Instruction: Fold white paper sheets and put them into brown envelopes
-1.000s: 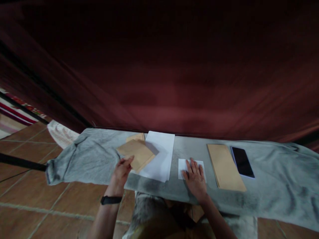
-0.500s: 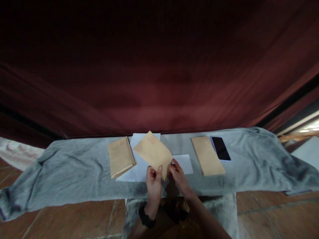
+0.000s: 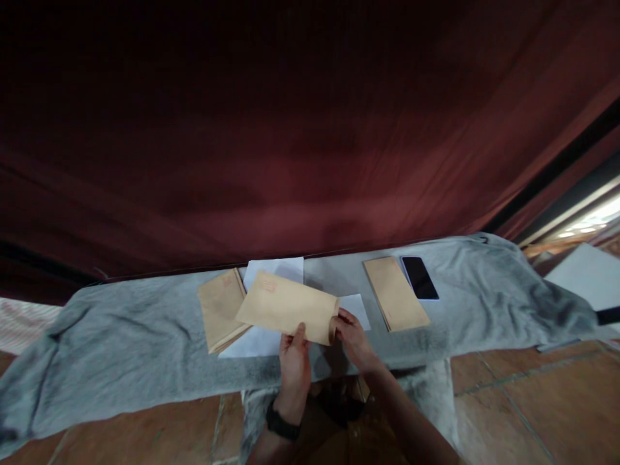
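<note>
A tan paper envelope with a faint red stamp is held up over the table. My left hand pinches its lower edge, thumb on the front. At the envelope's right end, my right hand grips the edge with its fingers closed. Beneath and behind the envelope lie white paper sheets, partly covered. To the left rests a stack of similar envelopes. A smaller white paper shows just beyond my right hand. Further right lies another pile of tan envelopes.
A phone with a dark screen lies beside the right pile. Grey cloth covers the narrow table and hangs over its ends. Dark red fabric rises behind it. Tiled floor shows below.
The held envelope has turned from a slanted to a more level position, its right end now flatter and fully visible. My right hand has shifted slightly right. The whole view has tilted a little.
</note>
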`<state>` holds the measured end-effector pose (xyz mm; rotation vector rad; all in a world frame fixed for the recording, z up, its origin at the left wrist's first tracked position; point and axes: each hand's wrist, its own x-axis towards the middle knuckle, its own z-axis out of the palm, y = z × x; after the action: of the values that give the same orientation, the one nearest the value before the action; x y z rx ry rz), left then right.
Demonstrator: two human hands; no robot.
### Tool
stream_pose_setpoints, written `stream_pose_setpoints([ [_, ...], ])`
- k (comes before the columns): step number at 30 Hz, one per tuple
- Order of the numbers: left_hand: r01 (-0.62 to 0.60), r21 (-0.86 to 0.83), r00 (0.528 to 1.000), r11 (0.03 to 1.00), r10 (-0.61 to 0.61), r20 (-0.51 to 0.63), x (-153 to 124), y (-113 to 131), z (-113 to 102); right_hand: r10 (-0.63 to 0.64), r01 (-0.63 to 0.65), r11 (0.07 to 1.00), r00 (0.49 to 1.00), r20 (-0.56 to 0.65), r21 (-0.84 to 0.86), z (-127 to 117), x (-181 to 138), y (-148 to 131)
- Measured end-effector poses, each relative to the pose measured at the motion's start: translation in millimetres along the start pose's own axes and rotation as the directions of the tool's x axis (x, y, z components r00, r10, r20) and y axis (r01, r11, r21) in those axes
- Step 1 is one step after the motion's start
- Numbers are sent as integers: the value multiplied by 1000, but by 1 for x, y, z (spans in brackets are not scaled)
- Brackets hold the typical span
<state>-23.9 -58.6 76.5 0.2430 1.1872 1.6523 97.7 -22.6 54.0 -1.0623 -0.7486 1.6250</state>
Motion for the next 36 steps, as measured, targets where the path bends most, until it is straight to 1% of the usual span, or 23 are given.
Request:
stream_pose_setpoints([
  [1,45,-53,999,998,-46,-10,1,2,0,19,-20,1000,1000,15,13,-4,-2,-1],
  [3,131,-124,991,984,-131,11,1,7,1,49,-51,998,998,45,33,-11,-5,-4],
  [6,232,-171,972,958,-225,63,-3,12,4,61,-64,996,996,60,59,-18,-10,-12],
  [9,280,-187,960,942,-268,85,-8,14,6,71,-77,996,992,104,54,-19,-13,-18],
  [11,294,-172,955,940,-281,98,-10,12,5,73,-74,997,986,152,-2,-19,-12,-21],
  [13,311,-150,950,938,-302,84,-12,9,3,31,-16,995,987,157,-99,-20,-10,-21],
  [16,342,-107,940,934,-341,30,-16,3,-4,-87,112,961,990,108,-253,-23,-7,-21],
  [18,392,-27,920,920,-390,45,-24,0,-9,-133,160,945,985,113,-285,-26,-7,-21],
  [20,426,168,885,889,-448,127,-34,-1,-15,-143,180,946,978,154,-268,-30,-10,-25],
  [21,374,312,879,873,-441,181,-39,-1,-18,-143,185,949,974,173,-257,-32,-12,-27],
  [22,247,465,887,850,-391,244,-44,1,-21,-140,185,950,972,186,-251,-35,-14,-30],
  [23,53,600,898,798,-301,321,-48,3,-23,-132,179,951,972,193,-251,-37,-17,-33],
  [24,-178,691,890,701,-186,417,-50,6,-25,-120,169,952,973,195,-256,-40,-19,-36],
  [25,-395,728,852,560,-72,518,-52,10,-26,-106,157,952,974,198,-264,-43,-20,-39],
  [26,-565,723,793,396,19,609,-52,15,-26,-91,146,950,975,204,-275,-45,-22,-42],
  [27,-682,695,724,228,69,687,-51,19,-26,-73,134,949,973,218,-284,-46,-24,-45],
  [28,-753,654,658,70,89,748,-49,23,-24,-47,120,949,969,243,-292,-47,-26,-47],
  [29,-793,605,599,-71,88,796,-46,26,-22,-14,99,950,961,278,-296,-47,-29,-48],
  [30,-810,553,551,-193,70,831,-42,29,-20,25,74,952,948,318,-298,-46,-31,-49],
  [31,-815,501,515,-290,34,857,-38,31,-18,65,48,953,932,356,-300,-45,-34,-50],
  [32,-817,454,489,-356,-11,872,-34,31,-16,100,26,951,917,386,-308,-45,-37,-51],
  [33,-820,415,471,-393,-53,881,-29,31,-16,124,12,948,906,404,-319,-45,-39,-51],
  [36,-834,355,447,-421,-140,883,-18,28,-17,124,30,936,905,408,-351,-48,-41,-48],
])
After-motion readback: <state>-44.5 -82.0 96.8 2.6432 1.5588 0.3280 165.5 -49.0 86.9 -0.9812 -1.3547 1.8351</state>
